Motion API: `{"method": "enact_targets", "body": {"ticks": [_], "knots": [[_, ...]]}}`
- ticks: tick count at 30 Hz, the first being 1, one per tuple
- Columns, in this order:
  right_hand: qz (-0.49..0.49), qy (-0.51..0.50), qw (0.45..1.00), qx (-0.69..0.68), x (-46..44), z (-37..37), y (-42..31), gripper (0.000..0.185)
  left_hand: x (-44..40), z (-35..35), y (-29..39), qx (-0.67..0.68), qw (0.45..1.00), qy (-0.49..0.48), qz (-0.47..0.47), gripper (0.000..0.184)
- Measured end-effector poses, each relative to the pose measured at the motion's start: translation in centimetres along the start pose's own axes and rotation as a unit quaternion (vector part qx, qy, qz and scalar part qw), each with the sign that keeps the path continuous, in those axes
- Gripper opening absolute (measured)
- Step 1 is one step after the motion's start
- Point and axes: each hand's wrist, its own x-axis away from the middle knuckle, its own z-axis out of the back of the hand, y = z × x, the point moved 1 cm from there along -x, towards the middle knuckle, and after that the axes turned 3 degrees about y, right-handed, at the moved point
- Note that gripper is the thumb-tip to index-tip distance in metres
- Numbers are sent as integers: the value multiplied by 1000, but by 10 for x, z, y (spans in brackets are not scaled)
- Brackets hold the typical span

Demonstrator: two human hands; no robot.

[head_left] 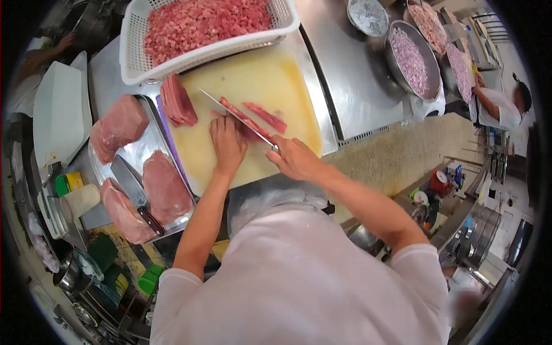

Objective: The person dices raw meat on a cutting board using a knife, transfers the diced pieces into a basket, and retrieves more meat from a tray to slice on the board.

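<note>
My right hand [296, 159] is wrapped round the handle of a kitchen knife [236, 116], its long blade slanting across the yellowed cutting board [270, 72]. Under and along the blade lies a piece of red meat [250, 133], partly hidden by the knife and fingers. My left hand [228, 141] has its fingers bent down onto this meat, close beside the blade. On the blade's far side rests a separate meat strip [267, 117]. A stack of meat slices [177, 102] sits at the board's left edge, apart from both hands.
A white basket of diced meat [131, 54] stands behind the board. Left is a metal tray [150, 127] with large meat pieces and a second knife [129, 181]. Bowls of chopped pink-white food [411, 60] stand right, near another person [497, 106].
</note>
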Motion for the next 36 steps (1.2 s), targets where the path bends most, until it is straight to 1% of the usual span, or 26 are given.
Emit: {"method": "enact_targets", "body": {"ticks": [2, 5, 8, 9, 11, 14, 17, 20, 23, 26, 29, 32, 35, 36], "knots": [[20, 28, 999, 24, 1, -8, 4, 38, 5, 4, -2, 18, 1000, -10, -7, 19], [-58, -27, 998, -12, 19, 31, -33, 40, 9, 2, -2, 39, 999, 30, -4, 24], [-109, -78, 991, -26, 40, 47, -44, 46, 8, 4, -1, 37, 999, 20, -11, 21], [-73, -51, 996, -20, 32, 41, -37, 46, 5, 2, -3, 39, 999, 14, -9, 20], [-7, 0, 1000, -12, 19, 6, -11, 46, 10, 2, -8, 43, 999, -8, -3, 18], [49, 64, 997, 2, -16, -21, -2, 44, 5, 8, -7, 56, 998, -10, -16, 16], [-15, -16, 1000, 12, -16, 6, -23, 42, 9, 11, -2, 72, 997, 13, -17, 14], [-61, -40, 997, -32, 21, 33, -46, 42, 9, 13, 0, 75, 997, 18, -8, 14], [-91, -69, 993, -34, 31, 27, -38, 44, 7, 11, -2, 68, 998, 13, -13, 14], [13, 18, 1000, -22, 1, -23, 2, 46, 3, 11, -5, 76, 997, -20, -4, 14], [2, 22, 1000, -4, -16, -23, -3, 45, 3, 11, -7, 65, 998, -9, -22, 12], [4, 53, 995, -87, -19, -5, 13, 41, 4, 10, -4, 59, 998, -8, -15, 9], [-44, 2, 992, -121, 2, 23, -6, 37, 6, 7, -7, 37, 999, -3, -15, 11], [-33, -1, 993, -115, 9, 22, -6, 34, 6, 11, -5, 99, 994, 13, 48, 11]]}}
